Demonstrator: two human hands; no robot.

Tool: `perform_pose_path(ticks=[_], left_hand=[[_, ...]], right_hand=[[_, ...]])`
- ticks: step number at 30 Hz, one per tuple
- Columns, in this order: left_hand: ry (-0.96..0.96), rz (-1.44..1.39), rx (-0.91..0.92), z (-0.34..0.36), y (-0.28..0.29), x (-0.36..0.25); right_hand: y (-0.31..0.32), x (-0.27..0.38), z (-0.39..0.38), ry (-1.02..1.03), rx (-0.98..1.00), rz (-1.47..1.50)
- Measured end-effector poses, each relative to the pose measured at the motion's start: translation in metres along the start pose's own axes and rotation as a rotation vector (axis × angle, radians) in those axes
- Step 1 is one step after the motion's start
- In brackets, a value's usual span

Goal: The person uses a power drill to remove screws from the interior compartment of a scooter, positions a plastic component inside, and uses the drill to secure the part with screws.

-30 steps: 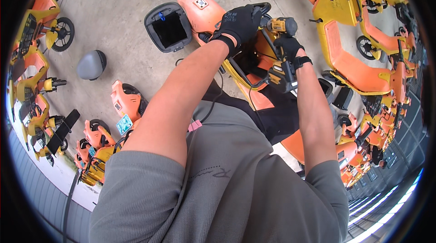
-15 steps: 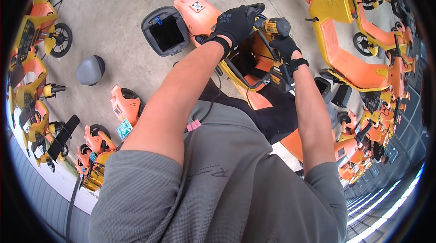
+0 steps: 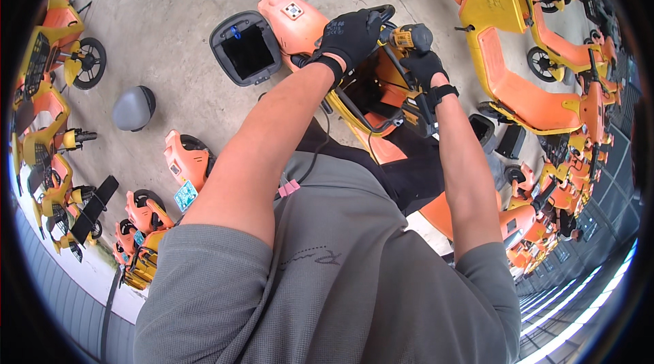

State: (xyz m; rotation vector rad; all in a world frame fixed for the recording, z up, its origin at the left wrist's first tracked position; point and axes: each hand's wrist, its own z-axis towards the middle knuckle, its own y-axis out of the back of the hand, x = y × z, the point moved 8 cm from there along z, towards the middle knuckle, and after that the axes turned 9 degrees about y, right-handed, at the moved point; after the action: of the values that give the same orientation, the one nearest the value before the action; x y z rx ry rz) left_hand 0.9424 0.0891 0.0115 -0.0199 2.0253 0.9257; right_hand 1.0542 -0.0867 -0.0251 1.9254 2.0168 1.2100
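Note:
In a black glove, my right hand is closed round the grip of a yellow and black cordless drill, its battery hanging below the wrist. The drill's nose points left, toward my left hand, also black-gloved. Those fingers are curled beside the black bar of an orange and yellow scooter; what they grip is hidden. Both hands are above the scooter's opened body, where a dark cavity shows between black frame rails.
A grey seat or box with an open dark inside lies left of the scooter. A grey rounded seat rests on the concrete floor. Other orange and yellow scooters stand on both sides. A black cable hangs across my front.
The view has shifted very slightly. Both hands and the drill stay in almost the same place on the scooter, the drill edging a little to the left.

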Motion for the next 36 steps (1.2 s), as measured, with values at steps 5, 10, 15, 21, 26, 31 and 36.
perform_pose_path(ticks=[5, 10, 15, 21, 26, 31, 36], left_hand=[[0.008, -0.043, -0.002, 0.003, -0.005, 0.006], [0.014, -0.068, 0.014, 0.001, -0.002, 0.005], [0.018, -0.064, 0.007, 0.001, -0.003, 0.004], [0.006, -0.063, 0.003, 0.0, -0.004, 0.004], [0.028, -0.078, -0.012, -0.001, -0.003, 0.004], [0.035, -0.066, -0.005, -0.001, -0.003, 0.003], [-0.01, -0.059, -0.041, -0.002, -0.002, 0.004]], right_hand=[[-0.009, -0.02, 0.013, -0.04, 0.073, 0.089], [-0.014, -0.028, 0.012, -0.085, 0.122, 0.172], [-0.012, -0.031, 0.027, -0.037, 0.128, 0.052], [-0.018, -0.041, 0.034, -0.083, 0.139, 0.094], [-0.017, -0.048, 0.041, 0.005, 0.116, -0.023], [-0.013, -0.026, 0.021, 0.018, 0.064, 0.127], [-0.01, -0.015, 0.01, 0.05, -0.027, -0.015]])
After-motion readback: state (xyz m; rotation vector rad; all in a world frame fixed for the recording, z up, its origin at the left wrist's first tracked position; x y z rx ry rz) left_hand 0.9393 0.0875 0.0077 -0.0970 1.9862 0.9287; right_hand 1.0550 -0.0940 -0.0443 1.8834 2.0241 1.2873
